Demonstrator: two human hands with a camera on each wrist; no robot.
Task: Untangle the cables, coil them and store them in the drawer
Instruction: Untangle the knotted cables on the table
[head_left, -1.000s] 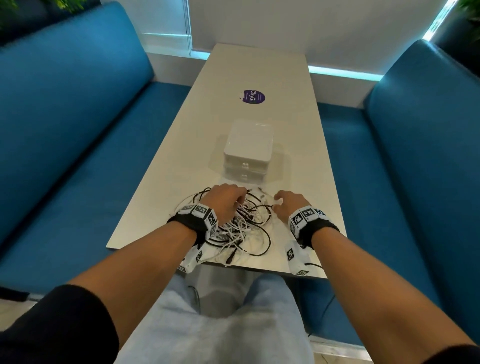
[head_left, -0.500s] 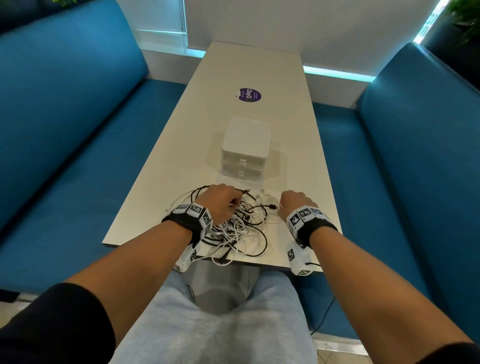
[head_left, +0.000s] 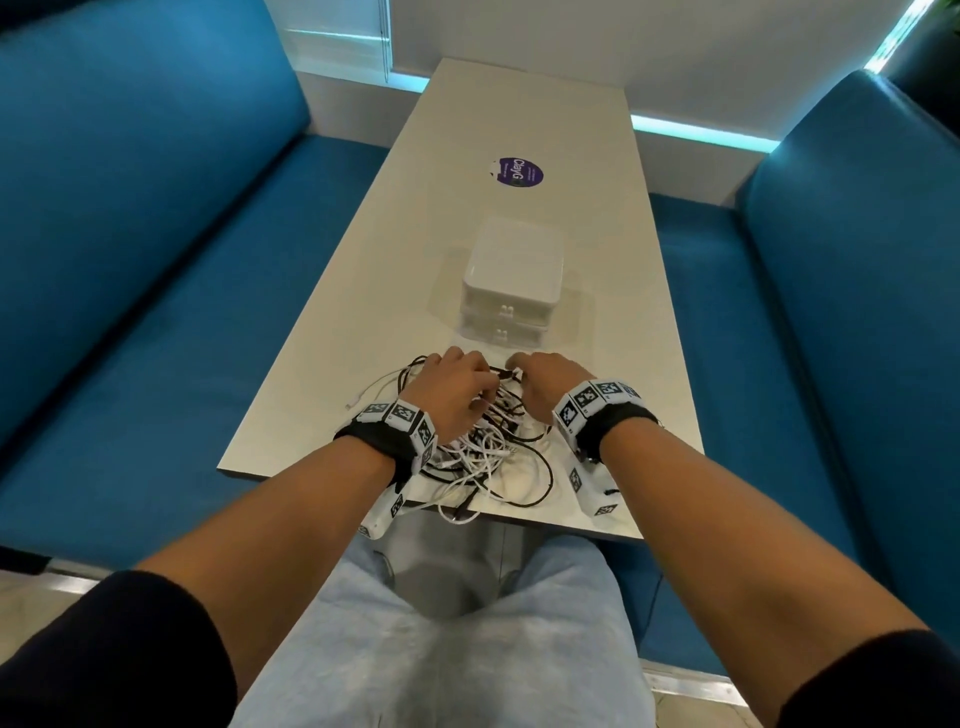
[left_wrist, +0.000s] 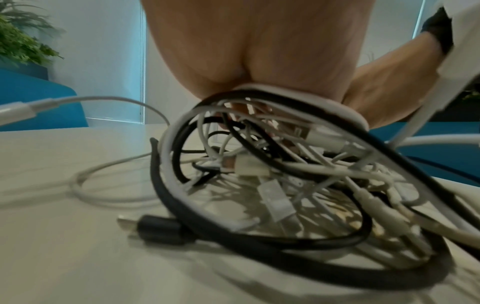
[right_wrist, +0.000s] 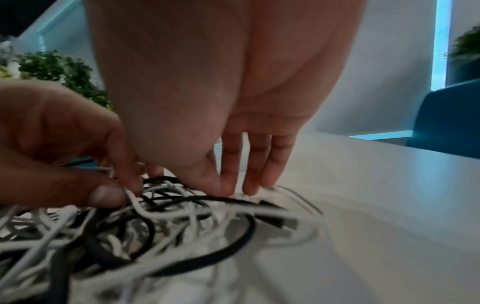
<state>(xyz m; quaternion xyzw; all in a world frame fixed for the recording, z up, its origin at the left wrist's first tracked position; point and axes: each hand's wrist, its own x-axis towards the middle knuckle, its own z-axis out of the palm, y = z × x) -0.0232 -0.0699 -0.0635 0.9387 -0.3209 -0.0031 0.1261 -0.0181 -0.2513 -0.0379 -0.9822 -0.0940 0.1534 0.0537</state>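
Now the tangle of cables (head_left: 485, 452), black and white together, lies on the near end of the bench (head_left: 613, 291), right under both hands. The left hand (head_left: 452, 392) has its fingers curled down into the heap and pinches a white strand between thumb and finger. The right hand (head_left: 548, 384) stands on straight fingertips (right_wrist: 235, 185) at the far right edge of the heap, gripping nothing. The small drawer unit (head_left: 511, 291) stands just beyond the hands, straight ahead, both drawers closed, so any freed cable must travel forward.
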